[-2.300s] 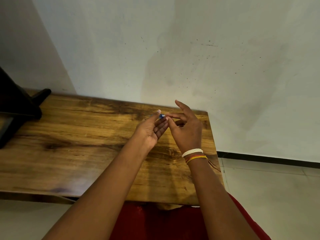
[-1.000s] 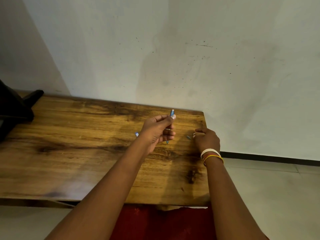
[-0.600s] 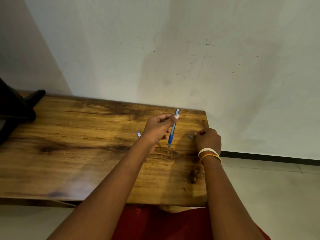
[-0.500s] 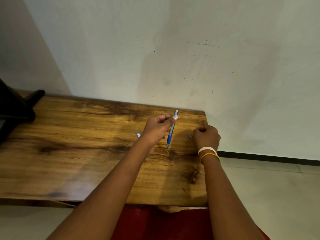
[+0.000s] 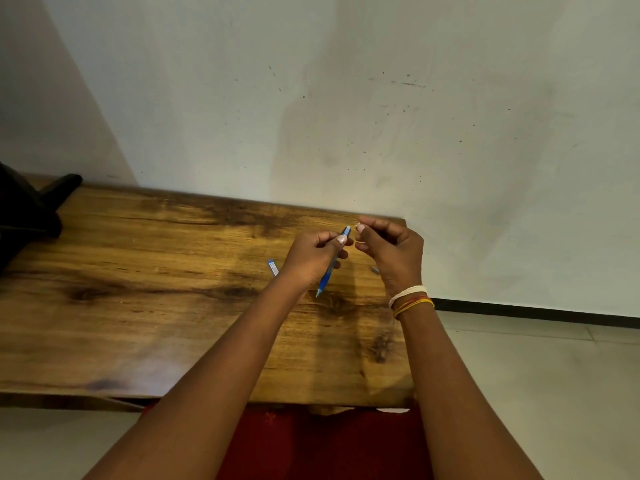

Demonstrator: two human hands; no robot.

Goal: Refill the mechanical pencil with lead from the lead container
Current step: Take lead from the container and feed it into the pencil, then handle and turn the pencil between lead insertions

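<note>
My left hand (image 5: 313, 258) grips the blue mechanical pencil (image 5: 329, 273) around its middle. The pencil is tilted, tip down over the wooden table (image 5: 145, 306) and pale top end up. My right hand (image 5: 393, 252) is raised beside it, thumb and forefinger pinched together right next to the pencil's top end. Whatever may be between those fingertips is too small to see. The small blue and white lead container (image 5: 272, 267) lies flat on the table just left of my left hand.
A tiny grey piece (image 5: 375, 270) lies on the table under my right hand, near the right edge. A black object (image 5: 27, 209) stands at the table's far left. The wall runs along the table's back edge, and tiled floor lies to the right.
My right hand has lifted off the table and come up to the pencil's top end with fingers pinched. My left hand has kept its hold on the pencil, tilted as before.
</note>
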